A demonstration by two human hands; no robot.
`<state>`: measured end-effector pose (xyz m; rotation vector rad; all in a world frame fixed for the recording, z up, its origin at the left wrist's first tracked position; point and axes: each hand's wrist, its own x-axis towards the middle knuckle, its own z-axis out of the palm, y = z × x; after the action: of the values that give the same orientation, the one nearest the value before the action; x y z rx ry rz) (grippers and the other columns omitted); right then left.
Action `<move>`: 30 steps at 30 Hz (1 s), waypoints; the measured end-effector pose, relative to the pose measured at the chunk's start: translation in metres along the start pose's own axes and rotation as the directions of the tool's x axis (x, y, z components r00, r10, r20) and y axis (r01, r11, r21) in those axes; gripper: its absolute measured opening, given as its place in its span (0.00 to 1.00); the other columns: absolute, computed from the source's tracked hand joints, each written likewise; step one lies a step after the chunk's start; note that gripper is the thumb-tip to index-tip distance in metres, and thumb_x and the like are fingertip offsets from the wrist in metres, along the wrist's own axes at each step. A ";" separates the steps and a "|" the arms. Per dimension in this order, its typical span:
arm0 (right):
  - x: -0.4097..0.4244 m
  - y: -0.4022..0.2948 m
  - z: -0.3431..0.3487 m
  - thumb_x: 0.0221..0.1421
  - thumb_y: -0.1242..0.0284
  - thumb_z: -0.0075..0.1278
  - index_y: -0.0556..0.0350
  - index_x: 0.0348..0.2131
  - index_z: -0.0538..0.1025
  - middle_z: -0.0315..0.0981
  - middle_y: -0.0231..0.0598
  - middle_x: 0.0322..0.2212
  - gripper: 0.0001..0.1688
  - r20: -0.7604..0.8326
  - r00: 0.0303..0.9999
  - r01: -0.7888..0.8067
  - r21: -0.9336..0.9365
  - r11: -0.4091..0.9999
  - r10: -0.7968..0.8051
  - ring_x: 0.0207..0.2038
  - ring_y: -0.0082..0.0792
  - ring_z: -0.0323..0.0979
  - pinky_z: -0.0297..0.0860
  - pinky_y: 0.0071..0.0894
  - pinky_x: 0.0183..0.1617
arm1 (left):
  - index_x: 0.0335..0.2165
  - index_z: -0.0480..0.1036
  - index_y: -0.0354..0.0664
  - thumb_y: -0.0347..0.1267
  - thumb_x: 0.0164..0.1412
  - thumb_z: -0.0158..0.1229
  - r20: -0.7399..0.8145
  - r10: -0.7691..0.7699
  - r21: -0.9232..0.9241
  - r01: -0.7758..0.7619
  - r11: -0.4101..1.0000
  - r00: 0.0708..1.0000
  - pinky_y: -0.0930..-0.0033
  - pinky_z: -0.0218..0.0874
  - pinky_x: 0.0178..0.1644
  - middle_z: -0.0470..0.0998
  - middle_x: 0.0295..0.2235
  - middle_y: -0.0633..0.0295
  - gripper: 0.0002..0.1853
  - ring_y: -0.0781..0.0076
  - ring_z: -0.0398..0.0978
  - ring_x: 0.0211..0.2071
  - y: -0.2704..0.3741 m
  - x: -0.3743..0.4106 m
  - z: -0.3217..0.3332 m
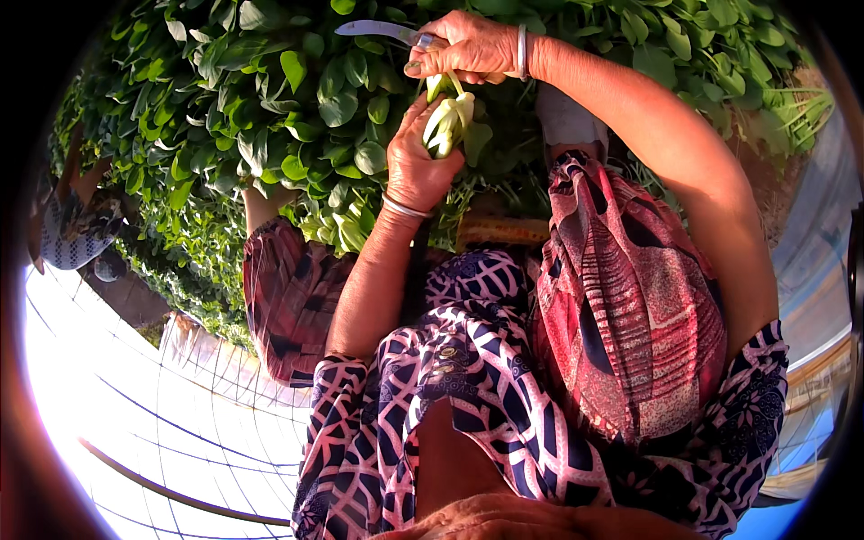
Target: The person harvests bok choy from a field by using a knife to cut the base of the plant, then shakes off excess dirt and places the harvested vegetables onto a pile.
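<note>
My left hand (422, 158) is closed around a bunch of leafy greens (447, 125), its pale stalk bases facing up toward me. Just beyond it, my right hand (466, 50) grips a knife by a handle mostly hidden in the fingers. The curved knife blade (378, 28) points to the left, over the crop. A pale stem (455, 84) runs between the bunch and the right hand's fingers; whether they pinch it cannot be made out. Dense green leafy plants (337, 94) surround both hands.
Greens with pale stalks (344, 226) lie near my left knee (287, 297). My right knee (628, 290) rises beside the right arm. Another person (74, 223) is among the plants at the far left. More light-stalked greens (800, 115) sit at right, near plastic sheeting (820, 196).
</note>
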<state>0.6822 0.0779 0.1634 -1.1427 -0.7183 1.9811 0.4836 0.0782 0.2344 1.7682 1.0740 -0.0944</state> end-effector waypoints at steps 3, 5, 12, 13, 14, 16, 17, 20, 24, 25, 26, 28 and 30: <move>-0.007 -0.030 0.000 0.48 0.68 0.60 0.55 0.22 0.73 0.68 0.28 0.13 0.12 -0.159 0.969 0.196 0.035 0.980 -0.188 0.11 0.19 0.63 0.56 0.19 0.11 | 0.48 0.72 0.36 0.26 0.37 0.66 -0.029 -0.066 -0.156 0.061 0.986 0.997 0.66 0.62 0.54 0.67 0.55 0.48 0.32 0.59 0.71 0.52 -0.004 0.002 -0.014; -0.008 -0.038 -0.007 0.48 0.68 0.60 0.54 0.24 0.73 0.67 0.28 0.14 0.12 -0.218 0.968 0.157 0.141 0.977 -0.124 0.10 0.18 0.61 0.54 0.19 0.11 | 0.52 0.69 0.36 0.23 0.39 0.67 -0.024 -0.114 -0.296 0.101 0.950 0.993 0.70 0.62 0.53 0.75 0.46 0.57 0.36 0.70 0.73 0.45 0.011 0.004 -0.026; -0.029 -0.087 -0.060 0.45 0.70 0.59 0.58 0.20 0.74 0.71 0.34 0.14 0.11 -0.664 0.679 0.257 -0.184 0.949 -0.313 0.11 0.22 0.65 0.61 0.22 0.13 | 0.41 0.73 0.27 0.14 0.44 0.62 -0.307 -0.252 -0.593 0.023 0.805 0.918 0.69 0.72 0.42 0.78 0.36 0.55 0.20 0.69 0.78 0.32 0.050 0.029 -0.094; -0.031 -0.088 -0.063 0.44 0.70 0.59 0.58 0.20 0.74 0.72 0.34 0.14 0.11 -0.595 0.680 0.272 -0.338 0.901 -0.429 0.13 0.22 0.67 0.63 0.22 0.15 | 0.42 0.73 0.26 0.14 0.45 0.61 -0.364 -0.215 -0.579 -0.039 0.815 0.906 0.67 0.73 0.42 0.78 0.36 0.53 0.21 0.67 0.79 0.32 0.058 0.033 -0.102; -0.029 -0.083 -0.062 0.43 0.71 0.59 0.59 0.20 0.74 0.73 0.34 0.15 0.10 -0.469 0.636 0.356 -0.527 0.772 -0.613 0.16 0.20 0.69 0.64 0.20 0.19 | 0.44 0.71 0.26 0.13 0.44 0.61 -0.394 -0.164 -0.493 -0.057 0.868 0.904 0.67 0.72 0.43 0.78 0.37 0.52 0.24 0.67 0.78 0.34 0.070 0.038 -0.106; -0.028 -0.087 -0.033 0.46 0.69 0.59 0.58 0.21 0.74 0.71 0.31 0.14 0.11 -0.427 0.705 0.470 -0.317 0.824 -0.567 0.16 0.19 0.67 0.63 0.19 0.19 | 0.48 0.70 0.29 0.13 0.44 0.62 -0.379 -0.068 -0.500 -0.143 0.854 0.923 0.69 0.70 0.44 0.77 0.39 0.54 0.28 0.69 0.77 0.38 0.083 0.044 -0.105; -0.034 -0.087 -0.019 0.47 0.69 0.59 0.57 0.22 0.74 0.70 0.29 0.14 0.11 -0.410 0.777 0.453 -0.162 0.877 -0.477 0.15 0.19 0.67 0.62 0.19 0.19 | 0.49 0.70 0.31 0.13 0.44 0.62 -0.364 -0.010 -0.506 -0.188 0.842 0.931 0.69 0.69 0.45 0.77 0.40 0.55 0.29 0.70 0.76 0.39 0.084 0.048 -0.096; -0.042 -0.095 0.010 0.53 0.65 0.56 0.55 0.23 0.73 0.67 0.27 0.13 0.13 -0.395 0.909 0.220 0.178 0.959 -0.135 0.12 0.17 0.63 0.58 0.19 0.13 | 0.44 0.73 0.32 0.14 0.44 0.63 -0.178 0.018 -0.626 -0.127 0.769 0.984 0.70 0.68 0.43 0.78 0.38 0.60 0.24 0.71 0.75 0.38 0.082 0.054 -0.076; -0.033 -0.058 -0.004 0.55 0.59 0.54 0.55 0.22 0.71 0.65 0.27 0.13 0.20 -0.413 0.896 0.199 0.051 0.979 -0.161 0.12 0.18 0.63 0.59 0.19 0.14 | 0.38 0.74 0.32 0.14 0.45 0.59 -0.003 -0.188 -0.722 0.127 0.680 0.982 0.70 0.71 0.36 0.79 0.32 0.59 0.17 0.71 0.77 0.31 0.060 0.061 -0.053; -0.021 -0.037 -0.014 0.56 0.64 0.53 0.56 0.24 0.76 0.72 0.31 0.17 0.15 -0.454 0.856 0.207 -0.141 0.968 -0.249 0.18 0.25 0.71 0.67 0.25 0.23 | 0.38 0.73 0.32 0.16 0.44 0.59 0.022 -0.242 -0.649 0.198 0.734 0.970 0.72 0.71 0.36 0.78 0.32 0.59 0.18 0.71 0.77 0.32 0.054 0.063 -0.052; -0.017 -0.030 -0.020 0.55 0.60 0.53 0.56 0.25 0.74 0.69 0.31 0.16 0.17 -0.479 0.825 0.218 -0.220 0.951 -0.300 0.16 0.25 0.67 0.64 0.25 0.20 | 0.39 0.72 0.32 0.17 0.43 0.59 0.013 -0.196 -0.562 0.169 0.810 0.980 0.71 0.70 0.36 0.78 0.32 0.59 0.19 0.71 0.77 0.31 0.044 0.064 -0.051; -0.012 -0.019 -0.035 0.54 0.58 0.53 0.59 0.27 0.71 0.67 0.36 0.17 0.20 -0.467 0.797 0.114 -0.508 0.854 -0.384 0.17 0.32 0.66 0.63 0.31 0.21 | 0.41 0.72 0.33 0.20 0.42 0.59 -0.037 -0.051 -0.213 0.041 0.976 0.998 0.71 0.69 0.38 0.79 0.33 0.59 0.22 0.71 0.76 0.33 0.038 0.074 -0.053; -0.009 -0.014 -0.044 0.49 0.64 0.47 0.61 0.27 0.76 0.76 0.50 0.24 0.16 -0.474 0.838 -0.132 -0.656 0.743 -0.270 0.29 0.49 0.75 0.70 0.45 0.36 | 0.43 0.71 0.37 0.23 0.41 0.58 -0.020 0.041 0.221 -0.035 0.975 0.999 0.73 0.65 0.42 0.79 0.33 0.56 0.24 0.72 0.75 0.34 0.061 0.083 -0.061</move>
<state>0.7286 0.0832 0.1583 -1.9665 -1.1769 1.2003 0.5514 0.1723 0.2647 1.9932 1.0801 -0.1748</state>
